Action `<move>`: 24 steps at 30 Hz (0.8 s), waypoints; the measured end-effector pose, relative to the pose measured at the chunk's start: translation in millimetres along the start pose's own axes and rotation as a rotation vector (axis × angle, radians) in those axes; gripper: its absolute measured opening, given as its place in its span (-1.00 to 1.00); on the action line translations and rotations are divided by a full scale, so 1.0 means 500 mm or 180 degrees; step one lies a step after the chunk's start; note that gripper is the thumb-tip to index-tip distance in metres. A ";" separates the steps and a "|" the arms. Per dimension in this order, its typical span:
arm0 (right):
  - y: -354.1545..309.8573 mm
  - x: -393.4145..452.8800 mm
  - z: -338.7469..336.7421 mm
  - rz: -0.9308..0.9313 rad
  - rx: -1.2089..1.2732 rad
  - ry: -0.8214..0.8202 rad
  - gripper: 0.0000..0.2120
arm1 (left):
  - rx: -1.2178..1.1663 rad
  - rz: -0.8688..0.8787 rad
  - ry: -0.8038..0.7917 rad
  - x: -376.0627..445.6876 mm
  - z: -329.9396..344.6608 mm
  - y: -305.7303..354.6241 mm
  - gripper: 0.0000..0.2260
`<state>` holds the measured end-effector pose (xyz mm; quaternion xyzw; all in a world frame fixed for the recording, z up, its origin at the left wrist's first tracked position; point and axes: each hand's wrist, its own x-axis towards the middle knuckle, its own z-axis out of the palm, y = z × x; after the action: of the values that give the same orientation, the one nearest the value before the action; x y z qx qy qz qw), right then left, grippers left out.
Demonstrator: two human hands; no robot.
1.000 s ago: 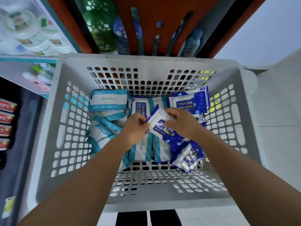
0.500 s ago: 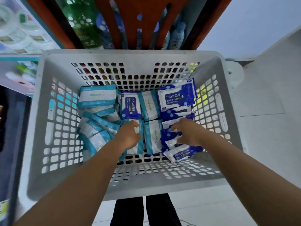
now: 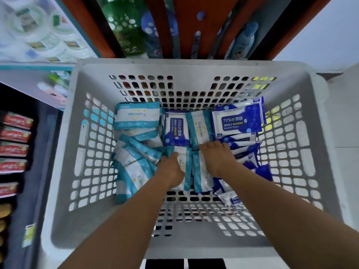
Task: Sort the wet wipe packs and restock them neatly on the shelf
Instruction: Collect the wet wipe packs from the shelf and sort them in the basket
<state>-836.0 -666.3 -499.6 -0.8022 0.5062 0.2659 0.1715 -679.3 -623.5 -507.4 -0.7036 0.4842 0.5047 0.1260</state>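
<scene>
Both forearms extend down into the grey perforated basket (image 3: 64,171), palms down. The left hand (image 3: 171,171) lies on a teal-striped pack (image 3: 183,164) at the centre — fingers bent over its far-left edge; whether they grip it cannot be told. The right hand (image 3: 217,158) presses spread fingers onto the adjacent teal-striped pack (image 3: 202,177) — holding nothing. Blue alcohol-wipe packs (image 3: 239,121) are stacked along the right side.
</scene>
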 end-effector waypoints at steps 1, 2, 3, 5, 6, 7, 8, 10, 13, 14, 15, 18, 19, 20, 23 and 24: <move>-0.001 0.004 0.002 0.0036 -0.0005 0.0071 -0.47 | -0.0122 0.0012 0.0141 0.002 0.002 -0.001 -0.31; 0.000 0.009 0.005 0.0061 0.0003 0.0130 -0.51 | -0.0216 0.0019 0.0282 0.003 0.002 -0.003 -0.31; 0.001 0.013 0.007 0.0077 0.0021 0.0142 -0.54 | -0.0311 0.0012 0.0408 0.005 0.003 -0.004 -0.30; 0.002 0.022 0.011 0.0089 0.0044 0.0101 -0.61 | -0.0687 -0.0028 0.0586 0.010 0.004 -0.006 -0.26; 0.003 0.027 0.014 0.0082 0.0036 0.0095 -0.67 | -0.0924 -0.0037 0.0632 0.011 0.005 -0.006 -0.25; 0.003 0.030 0.015 0.0069 0.0031 0.0095 -0.72 | -0.1111 -0.0036 0.0651 0.013 0.005 -0.005 -0.28; 0.003 0.033 0.017 0.0049 0.0072 0.0082 -0.75 | -0.1196 -0.0046 0.0646 0.015 0.005 -0.004 -0.35; 0.006 0.035 0.015 0.0041 0.0434 0.0019 -0.78 | -0.1174 -0.0106 0.0618 0.015 0.005 -0.003 -0.56; 0.012 0.033 0.008 0.0160 0.1292 -0.0113 -0.87 | -0.1474 -0.0126 0.0598 0.011 0.001 -0.001 -0.80; 0.012 0.033 0.004 0.0186 0.1507 -0.0075 -0.89 | -0.1574 -0.0070 0.0591 0.008 -0.004 0.003 -0.86; 0.011 0.032 -0.001 0.0191 0.1664 -0.0002 -0.88 | -0.1600 0.0000 0.0590 0.005 -0.009 0.009 -0.88; 0.002 0.029 -0.018 0.0071 0.1883 0.0406 -0.86 | -0.1656 0.0184 0.0538 -0.004 -0.019 0.023 -0.82; -0.003 0.029 -0.024 0.0021 0.1973 0.0535 -0.87 | -0.1817 0.0230 0.0491 -0.011 -0.023 0.026 -0.77; -0.007 0.029 -0.030 -0.0025 0.2098 0.0642 -0.88 | -0.1961 0.0265 0.0491 -0.016 -0.026 0.029 -0.74; -0.023 0.031 -0.044 -0.0022 0.2669 0.0877 -0.91 | -0.2003 0.0338 0.0877 -0.025 -0.038 0.030 -0.76; -0.027 0.031 -0.049 0.0064 0.2882 0.0897 -0.85 | -0.2094 0.0297 0.1009 -0.030 -0.045 0.029 -0.80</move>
<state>-812.3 -685.0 -489.0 -0.6701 0.5974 -0.0913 0.4310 -678.0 -637.4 -480.3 -0.7531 0.3411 0.5233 -0.2066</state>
